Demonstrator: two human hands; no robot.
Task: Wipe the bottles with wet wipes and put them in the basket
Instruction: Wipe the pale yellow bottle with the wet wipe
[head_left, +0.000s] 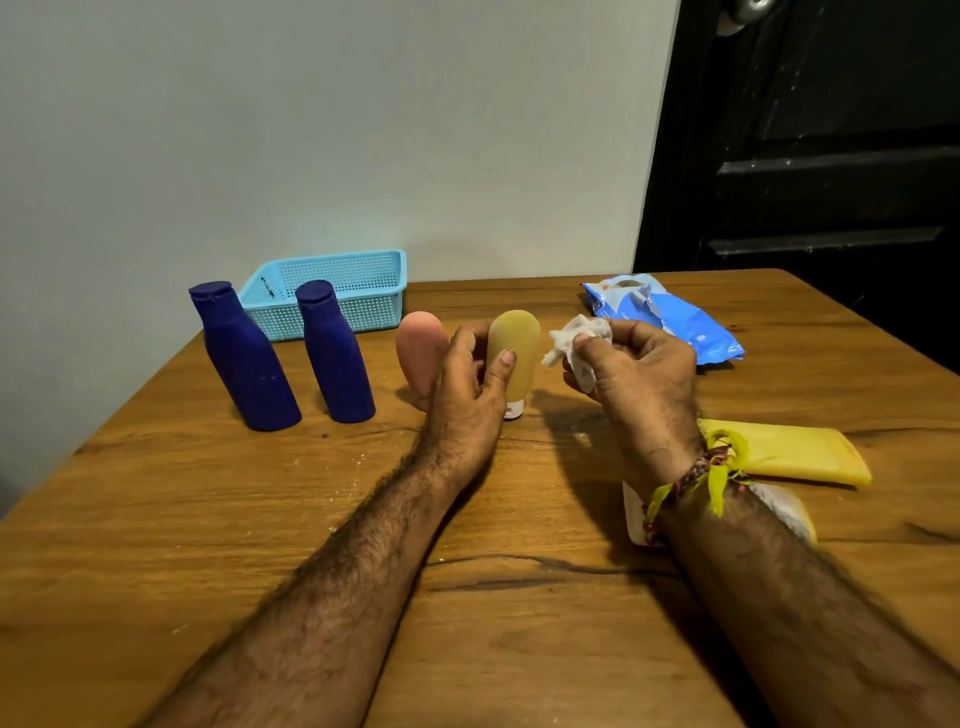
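Observation:
My left hand (467, 384) grips a small yellow-tan bottle (517, 348) standing cap-down on the wooden table. Just to its right my right hand (634, 364) pinches a crumpled white wet wipe (576, 338), close to the bottle but apart from it. A pink bottle (418, 348) stands right behind my left hand. Two dark blue bottles (244, 358) (335, 353) stand upright further left. The light blue mesh basket (358, 270) sits at the back by the wall, with no bottle showing inside.
A blue wet-wipe pack (670, 317) lies at the back right. A yellow tube (800, 452) lies on the table right of my right wrist, and another pale one (636, 514) is partly hidden under that forearm. A dark door (810, 156) stands at the right.

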